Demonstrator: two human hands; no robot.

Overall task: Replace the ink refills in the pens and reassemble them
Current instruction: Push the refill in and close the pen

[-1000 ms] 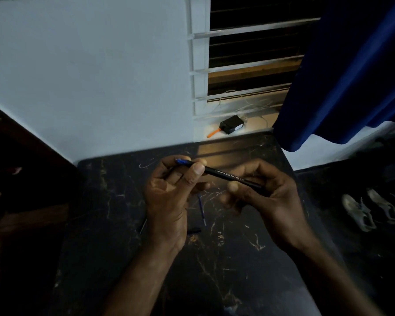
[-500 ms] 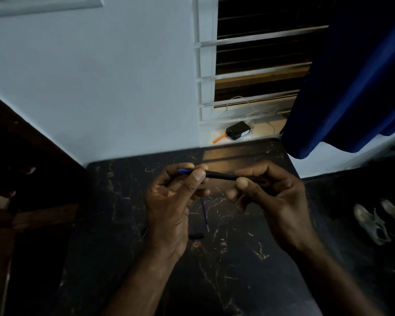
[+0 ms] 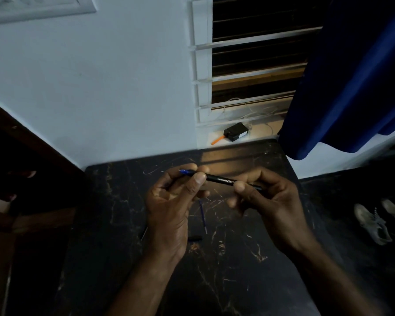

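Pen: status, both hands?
Left hand pinches pen at blue tip; right hand grips barrel. Held above table. Loose refill, small black part lying below, nothing blocking.

Black pen (image 3: 224, 179), blue tip (image 3: 185, 171) leftward, nearly level; thin blue refill (image 3: 203, 215) (small black piece (image 3: 194, 238) nearby) flat below it.

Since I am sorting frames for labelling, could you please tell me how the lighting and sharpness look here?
Head view: dim overall, one warm patch of light on the table below the window; head view: the pen is fairly sharp, its print partly hidden by the right hand; head view: wide-angle lens bends the table edge.
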